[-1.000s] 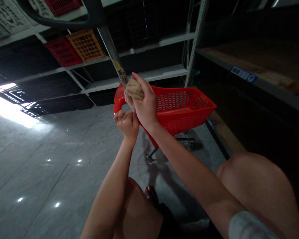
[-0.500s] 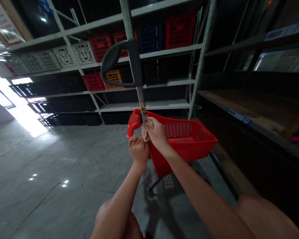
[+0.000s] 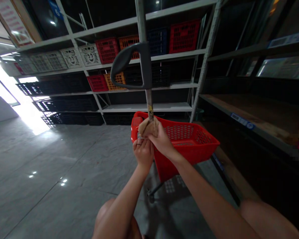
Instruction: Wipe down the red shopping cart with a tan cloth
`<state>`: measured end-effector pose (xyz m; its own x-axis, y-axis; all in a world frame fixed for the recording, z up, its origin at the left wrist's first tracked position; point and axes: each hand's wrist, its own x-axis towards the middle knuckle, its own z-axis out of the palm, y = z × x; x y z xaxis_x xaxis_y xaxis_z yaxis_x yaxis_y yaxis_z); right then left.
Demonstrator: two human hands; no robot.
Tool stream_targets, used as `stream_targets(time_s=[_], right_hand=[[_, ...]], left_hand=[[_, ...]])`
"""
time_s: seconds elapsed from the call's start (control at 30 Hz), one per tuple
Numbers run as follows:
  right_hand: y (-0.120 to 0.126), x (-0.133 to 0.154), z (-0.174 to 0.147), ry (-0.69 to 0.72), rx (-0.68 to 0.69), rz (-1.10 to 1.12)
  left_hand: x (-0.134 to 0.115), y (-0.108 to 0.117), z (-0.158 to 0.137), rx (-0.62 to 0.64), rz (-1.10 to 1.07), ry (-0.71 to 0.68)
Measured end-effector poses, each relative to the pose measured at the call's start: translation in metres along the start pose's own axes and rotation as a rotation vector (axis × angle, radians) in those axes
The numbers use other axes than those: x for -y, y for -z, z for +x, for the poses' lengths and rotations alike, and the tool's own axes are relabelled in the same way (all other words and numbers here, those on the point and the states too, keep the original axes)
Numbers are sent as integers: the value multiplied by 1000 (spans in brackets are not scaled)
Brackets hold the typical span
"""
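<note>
The left grip is curled into a closed fist, a dark ring on one finger; what it closes on is hidden. Touching it on the upper right, the right grip is narrow, holding a folded tan cloth against the lower visible part of a metal pole. So the cloth sits at the pole, just above the left fist.

From the far left, daylight falls through an opening onto a smooth grey floor, beside a pale block. A white metal rack runs across the background. On it, from left to right, stand white crates, with black crates on the levels beneath, then red crates and orange crates. In front of these, a dark grey loop handle is fitted around the pole, its loop pointing left. To the pole's right are a blue crate and another red crate.

Beyond the hands is a red cart, its handle just left of the cloth and its perforated basket reaching rightward. At the far right, a wooden shelf carries a blue-and-white label along its edge.
</note>
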<state>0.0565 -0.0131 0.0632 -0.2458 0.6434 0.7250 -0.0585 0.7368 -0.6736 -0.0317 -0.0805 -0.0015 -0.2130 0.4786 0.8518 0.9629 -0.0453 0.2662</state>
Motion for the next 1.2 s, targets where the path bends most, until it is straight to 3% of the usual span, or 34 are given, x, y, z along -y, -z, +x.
stream_targets(time_s=[0.07,0.13,0.27,0.33,0.4,0.53,0.63,0.73,0.9,1.03,1.1,1.2], right_hand=[[3,-4,-3,-41,50,-33],[5,9,24,-20,53,-37],[7,47,106,197,-56,-113],[9,48,114,247,-88,-168],[10,33,81,227,-98,-237],[20,-19,-53,127,-89,-432],[26,-46,-121,83,-234,-592],[28,-51,-129,38,-323,-651],[19,-53,-124,73,-291,-587],[8,-94,-193,-116,-154,-649],[4,-115,-231,-185,-157,-639],[-4,-123,-247,-218,-222,-604]], left_hand=[[1,-1,0,-36,30,-29],[0,0,0,-48,53,-36],[-5,7,0,1,43,-17],[-6,9,1,32,17,5],[-5,8,2,52,-12,36],[0,7,3,75,-57,42],[0,10,4,70,-51,24],[0,13,5,40,-11,-25],[1,14,5,38,11,-46],[0,14,5,59,-18,-3],[0,13,6,54,-14,-2],[-1,13,6,18,13,-22]])
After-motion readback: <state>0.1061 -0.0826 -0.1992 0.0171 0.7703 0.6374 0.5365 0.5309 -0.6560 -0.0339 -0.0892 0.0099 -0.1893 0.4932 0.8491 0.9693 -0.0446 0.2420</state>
